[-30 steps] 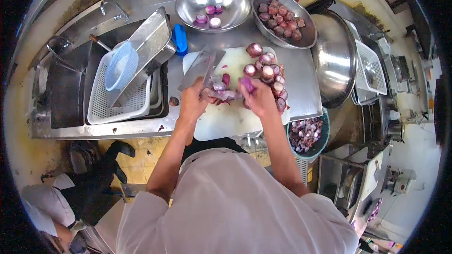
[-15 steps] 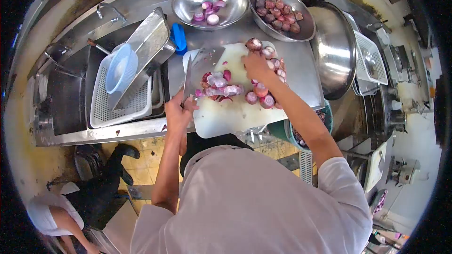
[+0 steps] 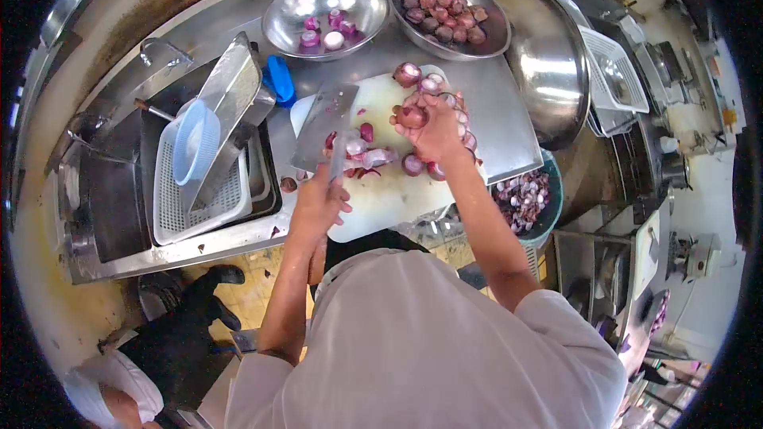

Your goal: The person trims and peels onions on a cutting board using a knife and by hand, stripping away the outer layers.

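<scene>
My left hand (image 3: 318, 205) is closed around a knife (image 3: 338, 157), its narrow pale blade pointing away from me. Beyond it, a broad grey metal blade (image 3: 324, 121) with small purple bits on it lies at the left of the white cutting board (image 3: 381, 210). In my right hand (image 3: 439, 133) is a red onion (image 3: 412, 117), brown skin showing, held over the board. More trimmed onions (image 3: 413, 164) sit around and partly behind this hand. Peeled purple skins and pieces (image 3: 367, 157) form a pile between my hands.
Behind the board stand a steel bowl (image 3: 278, 28) with several peeled onions and another (image 3: 497, 44) full of unpeeled ones. A green bin (image 3: 556, 199) of peelings is at right. The left sink holds a white basket (image 3: 199, 214). Another person (image 3: 119, 381) is at lower left.
My right hand has lifted an onion from the group and brought it slightly nearer. The knife in my left hand now leans to the right. The camera view has shifted and turned slightly.
</scene>
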`<move>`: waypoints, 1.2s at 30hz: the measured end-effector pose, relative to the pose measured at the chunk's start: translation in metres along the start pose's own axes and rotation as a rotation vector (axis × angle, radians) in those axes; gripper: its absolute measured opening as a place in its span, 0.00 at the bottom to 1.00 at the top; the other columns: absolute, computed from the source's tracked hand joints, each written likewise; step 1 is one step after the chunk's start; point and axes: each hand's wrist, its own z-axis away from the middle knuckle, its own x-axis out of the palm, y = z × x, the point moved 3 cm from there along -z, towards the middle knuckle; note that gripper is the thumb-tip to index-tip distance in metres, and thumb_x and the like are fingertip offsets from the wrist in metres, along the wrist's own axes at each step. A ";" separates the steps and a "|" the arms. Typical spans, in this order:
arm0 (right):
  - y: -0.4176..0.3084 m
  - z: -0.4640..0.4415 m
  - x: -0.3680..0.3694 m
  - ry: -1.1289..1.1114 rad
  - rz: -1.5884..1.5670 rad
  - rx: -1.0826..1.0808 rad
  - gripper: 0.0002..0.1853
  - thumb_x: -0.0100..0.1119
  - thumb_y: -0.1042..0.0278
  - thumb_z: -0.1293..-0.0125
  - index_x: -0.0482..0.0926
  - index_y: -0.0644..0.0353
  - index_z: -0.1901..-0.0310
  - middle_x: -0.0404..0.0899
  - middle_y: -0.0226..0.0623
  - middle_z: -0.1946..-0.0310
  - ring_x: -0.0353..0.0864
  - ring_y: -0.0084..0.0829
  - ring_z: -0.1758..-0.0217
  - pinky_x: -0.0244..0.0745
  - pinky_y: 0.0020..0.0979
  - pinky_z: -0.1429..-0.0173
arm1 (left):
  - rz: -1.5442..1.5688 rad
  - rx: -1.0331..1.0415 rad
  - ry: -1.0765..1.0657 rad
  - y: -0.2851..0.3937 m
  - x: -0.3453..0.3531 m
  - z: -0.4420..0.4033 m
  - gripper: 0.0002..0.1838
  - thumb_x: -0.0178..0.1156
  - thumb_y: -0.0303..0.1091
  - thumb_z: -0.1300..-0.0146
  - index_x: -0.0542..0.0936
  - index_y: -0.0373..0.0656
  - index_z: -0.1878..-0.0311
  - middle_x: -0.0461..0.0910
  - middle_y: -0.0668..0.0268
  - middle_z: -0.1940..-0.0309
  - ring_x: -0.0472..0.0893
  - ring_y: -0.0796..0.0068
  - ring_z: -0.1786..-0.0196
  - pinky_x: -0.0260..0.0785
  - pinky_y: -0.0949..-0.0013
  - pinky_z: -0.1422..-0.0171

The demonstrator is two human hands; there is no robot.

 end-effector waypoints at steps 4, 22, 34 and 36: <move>0.019 0.003 0.004 0.157 0.072 -0.186 0.23 0.38 0.48 0.21 0.75 0.60 0.58 0.82 0.46 0.62 0.84 0.41 0.64 0.81 0.38 0.58 | -0.203 0.141 -0.116 0.051 0.034 -0.003 0.11 0.48 0.28 0.26 0.71 0.34 0.45 0.80 0.57 0.72 0.84 0.71 0.76 0.74 0.70 0.80; 0.067 0.001 -0.022 0.518 0.074 -0.290 0.21 0.36 0.47 0.20 0.66 0.60 0.52 0.81 0.48 0.71 0.81 0.42 0.71 0.79 0.43 0.61 | -0.518 0.460 0.148 0.048 0.091 -0.029 0.08 0.53 0.25 0.34 0.70 0.30 0.55 0.79 0.41 0.74 0.82 0.39 0.71 0.74 0.46 0.69; 0.061 0.026 0.002 0.645 -0.275 -0.191 0.18 0.37 0.49 0.20 0.66 0.58 0.51 0.78 0.44 0.69 0.80 0.44 0.65 0.76 0.53 0.54 | -0.527 0.506 0.382 0.039 0.092 -0.022 0.28 0.54 0.20 0.40 0.68 0.29 0.35 0.77 0.36 0.49 0.81 0.37 0.52 0.76 0.47 0.51; 0.052 0.039 0.015 0.625 -0.296 -0.144 0.18 0.37 0.49 0.19 0.66 0.58 0.52 0.77 0.42 0.69 0.79 0.42 0.66 0.76 0.51 0.54 | -0.421 0.507 0.306 0.039 0.079 -0.029 0.27 0.55 0.21 0.39 0.68 0.29 0.35 0.78 0.37 0.48 0.80 0.38 0.47 0.75 0.47 0.45</move>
